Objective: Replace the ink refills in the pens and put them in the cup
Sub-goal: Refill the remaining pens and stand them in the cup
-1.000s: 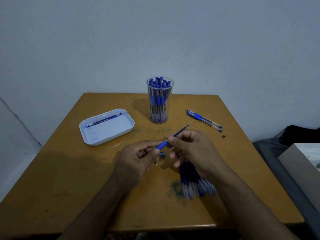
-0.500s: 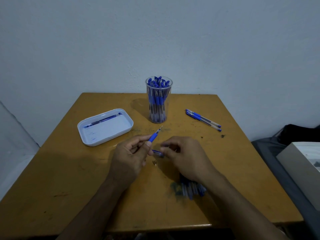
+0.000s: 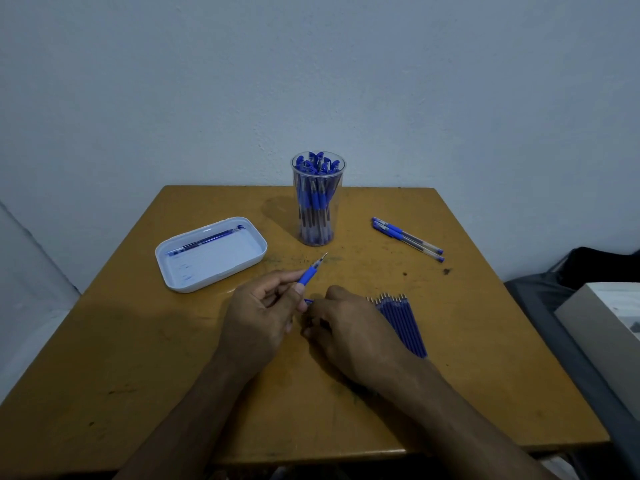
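Note:
My left hand (image 3: 261, 313) is closed around a blue pen (image 3: 311, 272) whose metal tip points up and away toward the cup. My right hand (image 3: 346, 327) rests fingers-down on the table right beside it, pinching a small blue piece (image 3: 308, 301) of which only an end shows. A bundle of blue ink refills (image 3: 401, 322) lies on the table just right of my right hand. The clear cup (image 3: 317, 202) at the back centre stands upright, packed with several blue pens. Two more blue pens (image 3: 408, 239) lie at the back right.
A white tray (image 3: 211, 254) at the left holds one blue refill (image 3: 206, 240). The wooden table (image 3: 138, 358) ends close to me. A wall rises right behind the cup. A grey seat with a pale box (image 3: 602, 323) stands off the right edge.
My right hand let go of the pen, dropped to the table beside my left hand and shifted left, uncovering the refill bundle. My left hand kept the pen, its tip now nearer the cup.

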